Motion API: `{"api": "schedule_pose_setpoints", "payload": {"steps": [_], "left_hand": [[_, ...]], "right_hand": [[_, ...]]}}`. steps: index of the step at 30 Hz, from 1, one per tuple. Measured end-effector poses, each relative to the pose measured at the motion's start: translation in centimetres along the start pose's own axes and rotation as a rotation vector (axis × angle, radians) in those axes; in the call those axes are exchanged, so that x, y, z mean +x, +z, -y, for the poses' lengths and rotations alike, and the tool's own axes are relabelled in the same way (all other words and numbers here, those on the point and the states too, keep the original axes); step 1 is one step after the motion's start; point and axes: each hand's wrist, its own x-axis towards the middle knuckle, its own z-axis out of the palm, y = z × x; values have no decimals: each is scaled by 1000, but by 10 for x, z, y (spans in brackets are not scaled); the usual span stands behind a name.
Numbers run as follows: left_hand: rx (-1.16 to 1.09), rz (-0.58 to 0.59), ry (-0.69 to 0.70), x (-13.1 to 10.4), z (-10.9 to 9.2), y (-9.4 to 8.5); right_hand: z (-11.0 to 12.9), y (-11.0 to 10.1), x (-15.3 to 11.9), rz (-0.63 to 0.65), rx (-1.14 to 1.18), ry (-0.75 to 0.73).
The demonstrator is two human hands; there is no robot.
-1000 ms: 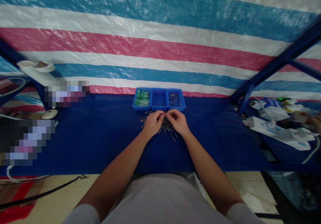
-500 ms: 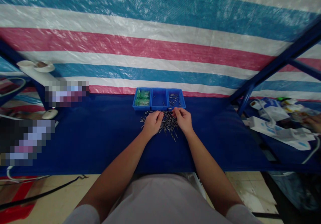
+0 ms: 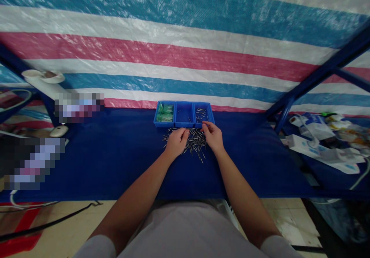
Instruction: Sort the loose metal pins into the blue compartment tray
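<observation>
A loose pile of thin dark metal pins (image 3: 197, 141) lies on the blue table top, between and under my two hands. My left hand (image 3: 176, 140) rests at the pile's left side with thumb and fingers pinched together; what they hold, if anything, is too small to name. At the right side, my right hand (image 3: 213, 135) is also pinched, its fingertips by the front wall of the right blue bin (image 3: 213, 116). Several pins lie inside that bin. The middle blue bin (image 3: 184, 113) holds a few pins, and the left blue bin (image 3: 156, 115) holds green-tinted small packets.
A striped plastic sheet (image 3: 185, 53) hangs behind the blue table (image 3: 115, 165). To the right are a white power strip (image 3: 320, 154), plastic bags and a blue metal frame (image 3: 306, 78). At left stand a white curved stand (image 3: 43, 84) and a white mouse (image 3: 59, 131).
My right hand has shifted slightly up and right, toward the right bin. My left hand stays nearly in place. A person's hand at the far right edge is no longer in view.
</observation>
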Motion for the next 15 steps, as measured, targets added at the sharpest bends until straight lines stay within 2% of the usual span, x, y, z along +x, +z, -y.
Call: {"api": "schedule_pose_setpoints", "payload": {"steps": [3,7,9,15], "left_hand": [[4,-4,6,0,1,0],[25,-11,19,0,2,1],[35,-13,23,0,2,1],[28,-14,28,0,2,1]], "right_hand": [[4,0,-6,62,-159,-147],[11,2,-11,223,-404,-369],[12,3,-12,272,-501,-402],[9,5,-15,304,-625,-406]]}}
